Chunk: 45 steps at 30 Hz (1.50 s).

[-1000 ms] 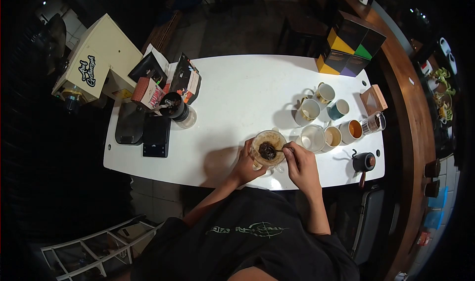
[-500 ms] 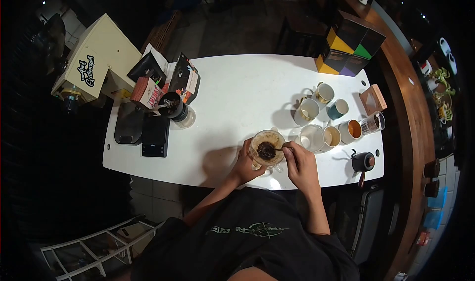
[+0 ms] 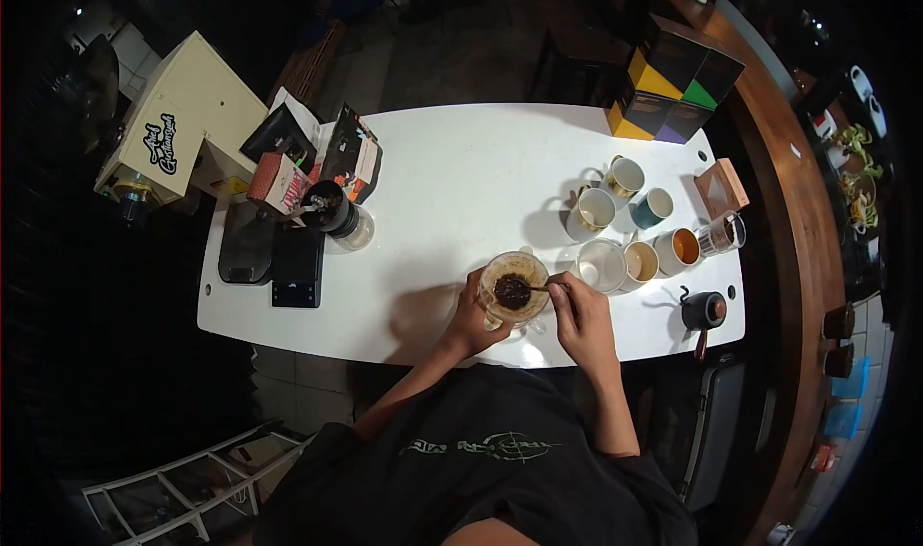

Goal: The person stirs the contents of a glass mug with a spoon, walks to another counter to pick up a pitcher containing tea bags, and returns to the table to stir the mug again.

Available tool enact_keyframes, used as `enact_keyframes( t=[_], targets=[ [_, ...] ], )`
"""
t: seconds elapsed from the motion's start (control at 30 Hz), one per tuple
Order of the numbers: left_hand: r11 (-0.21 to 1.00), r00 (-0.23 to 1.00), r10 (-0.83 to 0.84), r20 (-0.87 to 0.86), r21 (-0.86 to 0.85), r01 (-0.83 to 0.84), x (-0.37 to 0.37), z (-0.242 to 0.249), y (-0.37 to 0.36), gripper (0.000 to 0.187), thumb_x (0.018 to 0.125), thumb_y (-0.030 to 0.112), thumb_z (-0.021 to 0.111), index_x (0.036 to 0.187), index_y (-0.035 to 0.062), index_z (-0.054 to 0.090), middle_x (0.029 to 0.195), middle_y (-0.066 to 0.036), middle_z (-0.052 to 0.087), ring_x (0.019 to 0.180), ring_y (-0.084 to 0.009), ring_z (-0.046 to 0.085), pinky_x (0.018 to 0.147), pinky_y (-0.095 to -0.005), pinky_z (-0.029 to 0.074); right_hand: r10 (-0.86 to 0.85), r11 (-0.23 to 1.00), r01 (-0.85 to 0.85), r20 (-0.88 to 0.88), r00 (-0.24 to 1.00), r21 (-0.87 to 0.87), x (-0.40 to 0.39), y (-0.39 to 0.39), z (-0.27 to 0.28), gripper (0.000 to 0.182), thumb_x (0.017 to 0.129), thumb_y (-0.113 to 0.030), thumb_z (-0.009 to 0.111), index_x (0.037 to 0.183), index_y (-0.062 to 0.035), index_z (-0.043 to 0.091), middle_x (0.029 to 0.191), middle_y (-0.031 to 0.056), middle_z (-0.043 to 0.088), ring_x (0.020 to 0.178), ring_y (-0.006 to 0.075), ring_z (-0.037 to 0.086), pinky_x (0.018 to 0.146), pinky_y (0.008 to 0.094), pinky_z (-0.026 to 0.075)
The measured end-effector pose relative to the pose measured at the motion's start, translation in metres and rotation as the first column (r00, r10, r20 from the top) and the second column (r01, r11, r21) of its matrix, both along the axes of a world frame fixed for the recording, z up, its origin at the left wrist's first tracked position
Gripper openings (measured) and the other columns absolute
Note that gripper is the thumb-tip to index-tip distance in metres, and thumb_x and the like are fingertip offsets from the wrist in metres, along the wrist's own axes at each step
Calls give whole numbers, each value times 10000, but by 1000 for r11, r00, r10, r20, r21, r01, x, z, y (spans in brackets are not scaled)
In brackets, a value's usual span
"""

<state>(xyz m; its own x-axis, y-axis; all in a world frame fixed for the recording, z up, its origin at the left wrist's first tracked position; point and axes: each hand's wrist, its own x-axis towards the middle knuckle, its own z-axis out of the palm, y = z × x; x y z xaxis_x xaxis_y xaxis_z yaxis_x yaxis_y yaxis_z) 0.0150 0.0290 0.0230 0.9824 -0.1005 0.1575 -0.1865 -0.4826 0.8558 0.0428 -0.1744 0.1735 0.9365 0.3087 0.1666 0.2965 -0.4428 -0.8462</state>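
- Dripper (image 3: pixel 512 291) with dark wet grounds, at the near edge of the white table (image 3: pixel 452 190), directly in front of the body.
- Left hand (image 3: pixel 468 323) wrapped around the dripper's left side, fingers closed on its wall.
- Right hand (image 3: pixel 580 317) pinched shut on a thin spoon (image 3: pixel 536 288), tip resting in the grounds.
- Just right of the dripper: clear glass cup (image 3: pixel 601 264), then a row of mugs (image 3: pixel 656 254) and a small glass jar (image 3: pixel 723 234), close beside the right hand.
- Black kettle (image 3: pixel 707 310) near the right corner, well clear.
- Far left: black scale (image 3: pixel 296 265), hand grinder (image 3: pixel 332 210), coffee bags (image 3: pixel 351 157), well apart.
- Colored boxes (image 3: pixel 668 89) at the far right edge.
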Motion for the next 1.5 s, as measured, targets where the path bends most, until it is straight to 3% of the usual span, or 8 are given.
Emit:
enact_keyframes(
  t=[0.73,0.93,1.03,1.1,1.17,1.5],
  targets=[
    [1000,1000,-3,14,-29,3,2,2,-1,763,716,268,803,1390,55,516,1442,-164,390,1330,-374,442,1111,-476,397,3,1000,-2,31,1000,-17,-2,-1,0,100,988,-100,611,990,-5,643,812,189,654,658,354,625,608,410,477],
    [998,1000,-18,23,-58,20,2,1,0,797,721,240,799,1421,52,470,1425,-163,383,1348,-373,418,1138,-481,360,3,1000,-3,91,996,3,-3,-3,0,102,986,-99,613,1001,-5,649,835,182,669,669,349,647,616,401,497],
    [1000,998,-25,49,17,25,2,0,0,859,716,174,813,1442,16,382,1383,-174,397,1333,-335,437,1135,-445,377,-2,1000,1,96,995,10,-3,-1,3,104,986,-98,612,1004,-3,651,842,177,674,659,337,652,608,398,499],
    [999,999,-32,23,-25,32,1,1,1,827,731,263,789,1454,56,445,1449,-170,360,1377,-376,382,1141,-490,346,-21,1000,21,97,995,-1,-4,-1,5,106,986,-98,611,1006,-2,652,844,175,676,653,331,654,603,397,498],
    [999,999,-39,18,-30,39,1,-1,2,832,735,275,787,1459,55,441,1456,-171,357,1378,-375,381,1139,-489,347,14,999,-13,24,1000,-44,-4,-3,6,110,987,-100,612,1006,-1,657,842,172,677,643,324,648,599,396,495],
    [998,999,-32,36,55,30,1,2,2,815,756,324,775,1455,53,454,1467,-179,365,1354,-383,406,1131,-493,341,9,1000,-9,14,1000,-15,-3,-2,5,117,986,-100,612,1006,5,660,836,177,673,628,321,623,595,389,483]
  ],
)
